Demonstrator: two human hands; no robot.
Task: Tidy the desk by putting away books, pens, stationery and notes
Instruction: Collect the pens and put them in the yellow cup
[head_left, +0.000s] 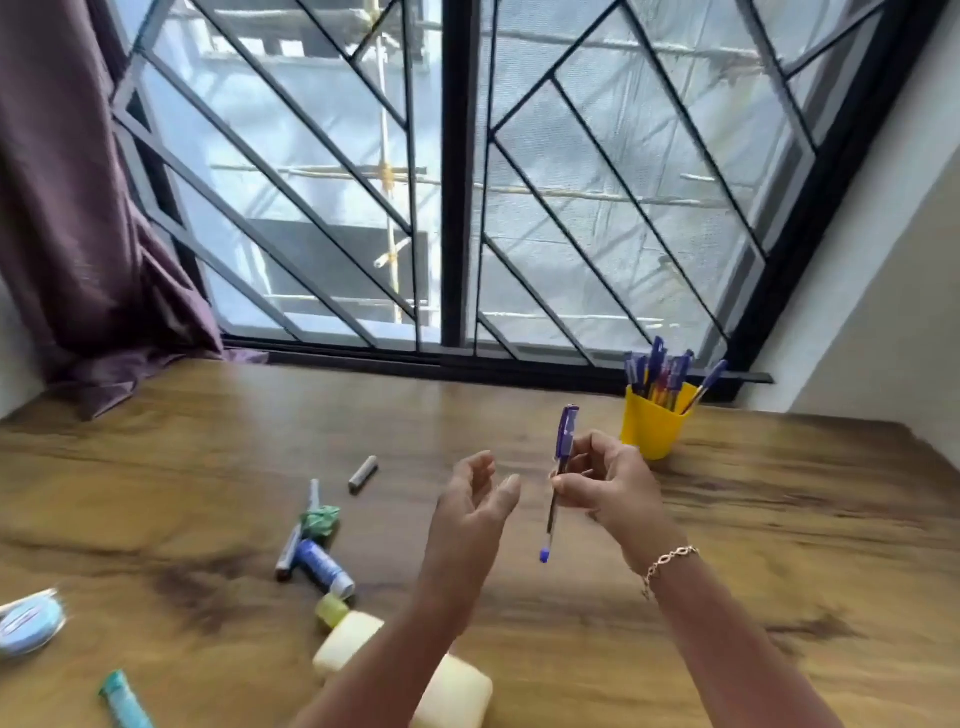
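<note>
My right hand (605, 480) grips a blue capped pen (558, 480) near its upper half, held nearly upright above the wooden desk (753, 545). Just left of it hovers my left hand (475, 501), fingers apart and holding nothing. A yellow cup (652, 423) holding several blue pens stands behind my right hand, close to the window. Loose stationery lies to the left: a grey stick (362, 474), a marker (291, 545), a blue tube (322, 567), a crumpled green scrap (320, 521) and two pale yellow pads (457, 691), partly hidden by my left forearm.
A light blue round object (28, 626) and a teal tube (124, 699) lie at the desk's left front. A purple curtain (78, 234) hangs at the left. The barred window (457, 182) backs the desk and a white wall (893, 312) bounds the right.
</note>
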